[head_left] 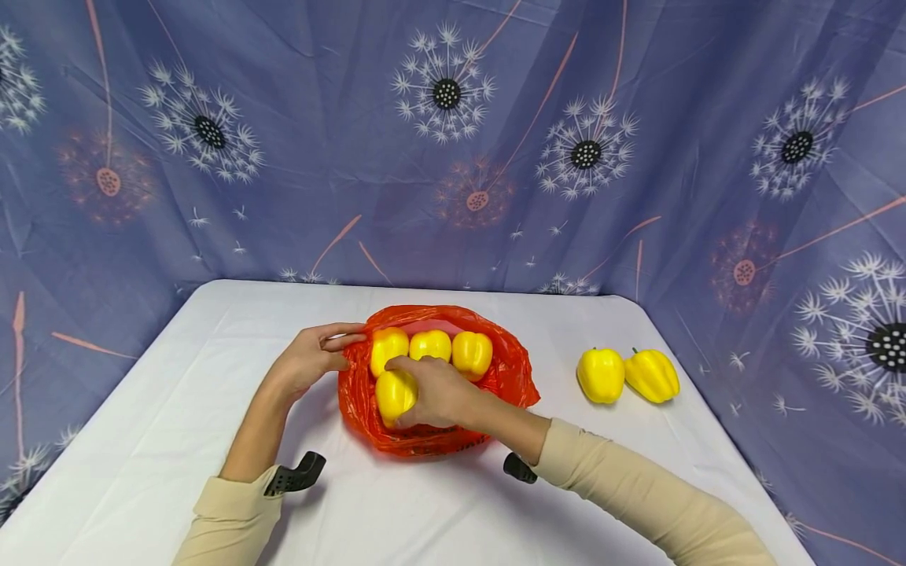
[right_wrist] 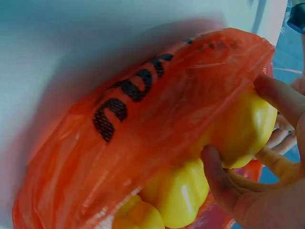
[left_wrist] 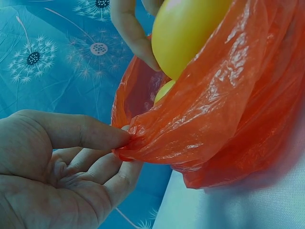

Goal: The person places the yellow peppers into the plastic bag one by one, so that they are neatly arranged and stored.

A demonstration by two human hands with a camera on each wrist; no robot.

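Note:
A red plastic bag (head_left: 520, 373) lies mouth open in the middle of the table, with several yellow bell peppers in it. In the head view three of these form a row at the back, the middle one (head_left: 430, 343) among them. My right hand (head_left: 444, 393) grips another yellow bell pepper (head_left: 394, 398) at the bag's front left, fingers and thumb spread around it. At the left side of the mouth, my left hand (left_wrist: 66, 167) pinches the bag's edge between thumb and fingers. Black print shows on the bag's outside in the right wrist view.
Two more yellow bell peppers, a left one (head_left: 601, 376) and a right one (head_left: 652, 376), lie side by side at the table's right. A white cloth (head_left: 170, 440) covers the table. Behind it hangs a blue curtain (head_left: 318, 157) with dandelion patterns.

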